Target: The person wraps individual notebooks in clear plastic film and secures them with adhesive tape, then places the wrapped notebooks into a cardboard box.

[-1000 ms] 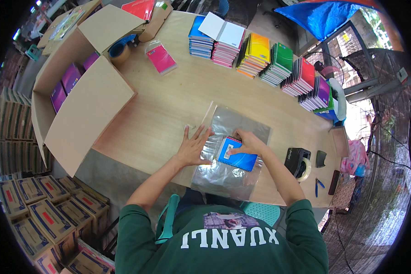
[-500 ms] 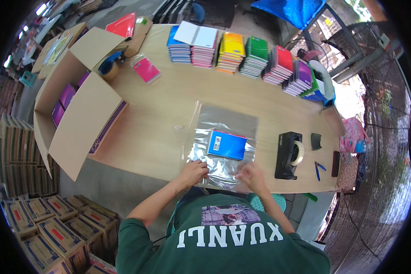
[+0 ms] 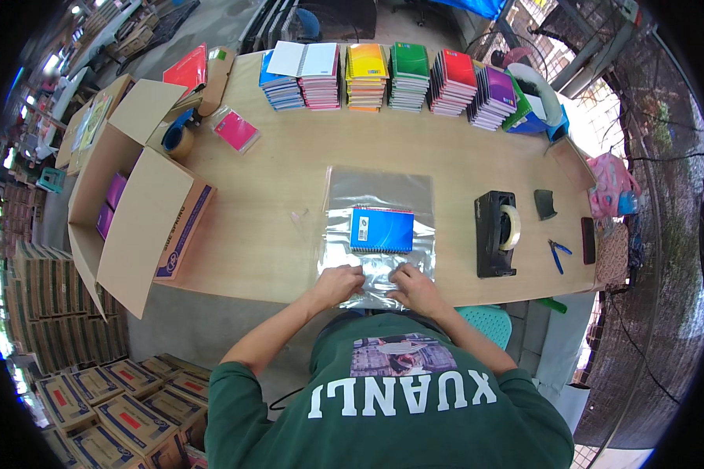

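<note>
A blue spiral notebook lies on clear plastic bags near the front of the table, its wire binding toward me. A thin pink-red edge shows behind its cover, so there may be more than one notebook. Just below it, my left hand rests closed on the near part of the plastic, its fingers curled. My right hand faces it from the other side, thumb and fingers pinching the plastic. Between the two hands the film is wrinkled and shiny. I cannot tell how many plastic layers are gripped.
Notebook stacks by colour line the far edge, including a yellow stack. An open carton holding purple items stands left, near a pink wrapped notebook. To the right are a black tape dispenser and blue-handled pliers.
My right hand has moved inward, closer to my left, and closed more on the plastic. The notebook stays on the plastic; the whole view has shifted slightly.
</note>
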The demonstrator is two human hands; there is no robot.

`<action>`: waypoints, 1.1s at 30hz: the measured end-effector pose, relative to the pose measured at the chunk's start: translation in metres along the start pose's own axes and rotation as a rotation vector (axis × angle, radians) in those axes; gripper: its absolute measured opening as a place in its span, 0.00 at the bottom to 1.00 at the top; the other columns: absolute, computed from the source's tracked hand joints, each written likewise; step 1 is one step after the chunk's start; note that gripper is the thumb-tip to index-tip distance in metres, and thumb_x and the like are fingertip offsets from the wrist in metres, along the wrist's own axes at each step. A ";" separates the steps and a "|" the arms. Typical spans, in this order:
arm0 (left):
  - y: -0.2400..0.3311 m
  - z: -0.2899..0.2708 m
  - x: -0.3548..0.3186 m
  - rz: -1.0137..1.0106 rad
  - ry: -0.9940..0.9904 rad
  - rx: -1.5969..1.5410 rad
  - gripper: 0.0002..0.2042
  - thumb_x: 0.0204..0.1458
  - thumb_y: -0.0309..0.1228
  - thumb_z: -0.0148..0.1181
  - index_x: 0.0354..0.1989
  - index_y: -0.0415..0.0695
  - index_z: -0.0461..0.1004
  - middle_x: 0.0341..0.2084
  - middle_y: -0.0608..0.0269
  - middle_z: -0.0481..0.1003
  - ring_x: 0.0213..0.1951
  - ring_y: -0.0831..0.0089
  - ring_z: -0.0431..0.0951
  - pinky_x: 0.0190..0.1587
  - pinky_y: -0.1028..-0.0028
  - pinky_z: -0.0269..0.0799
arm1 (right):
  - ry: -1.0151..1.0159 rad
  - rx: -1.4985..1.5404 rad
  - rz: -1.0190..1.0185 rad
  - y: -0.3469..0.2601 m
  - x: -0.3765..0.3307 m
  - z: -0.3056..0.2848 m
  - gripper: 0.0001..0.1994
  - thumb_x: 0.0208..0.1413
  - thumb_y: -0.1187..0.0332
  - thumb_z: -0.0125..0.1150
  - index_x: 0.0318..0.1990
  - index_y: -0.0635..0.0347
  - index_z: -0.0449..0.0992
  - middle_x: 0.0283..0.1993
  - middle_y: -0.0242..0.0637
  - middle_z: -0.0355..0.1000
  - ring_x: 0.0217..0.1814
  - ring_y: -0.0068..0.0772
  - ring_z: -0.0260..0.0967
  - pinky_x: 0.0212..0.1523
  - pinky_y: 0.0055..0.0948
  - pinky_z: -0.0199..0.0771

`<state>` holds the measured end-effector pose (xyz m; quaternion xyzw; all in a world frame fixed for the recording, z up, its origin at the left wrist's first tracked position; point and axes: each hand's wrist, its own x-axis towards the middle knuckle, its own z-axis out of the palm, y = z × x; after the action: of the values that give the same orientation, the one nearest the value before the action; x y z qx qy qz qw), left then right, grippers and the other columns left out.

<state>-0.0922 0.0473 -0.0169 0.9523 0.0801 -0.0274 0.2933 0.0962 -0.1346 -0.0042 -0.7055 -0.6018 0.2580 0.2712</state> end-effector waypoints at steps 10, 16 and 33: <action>0.026 -0.043 0.007 -0.088 0.005 -0.118 0.05 0.53 0.32 0.60 0.33 0.46 0.78 0.37 0.60 0.77 0.40 0.58 0.79 0.39 0.59 0.74 | 0.077 -0.051 0.065 -0.004 0.006 0.003 0.15 0.47 0.64 0.70 0.36 0.59 0.71 0.41 0.40 0.71 0.38 0.50 0.73 0.35 0.44 0.74; 0.007 -0.025 0.009 -0.164 -0.004 -0.172 0.06 0.47 0.33 0.67 0.31 0.46 0.81 0.30 0.60 0.81 0.35 0.58 0.81 0.37 0.61 0.76 | 0.274 -0.136 0.011 -0.044 0.001 -0.029 0.15 0.46 0.65 0.71 0.41 0.55 0.75 0.43 0.35 0.72 0.46 0.47 0.70 0.42 0.43 0.71; 0.037 -0.070 0.013 -0.037 0.185 -0.025 0.06 0.52 0.35 0.59 0.32 0.46 0.75 0.29 0.60 0.79 0.32 0.55 0.80 0.32 0.57 0.74 | 0.311 -0.614 0.018 -0.054 0.003 -0.028 0.23 0.46 0.58 0.69 0.51 0.50 0.78 0.45 0.37 0.76 0.54 0.42 0.69 0.55 0.52 0.60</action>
<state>-0.0724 0.0580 0.0598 0.9453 0.1245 0.0562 0.2961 0.0777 -0.1270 0.0534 -0.7902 -0.5968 -0.0433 0.1325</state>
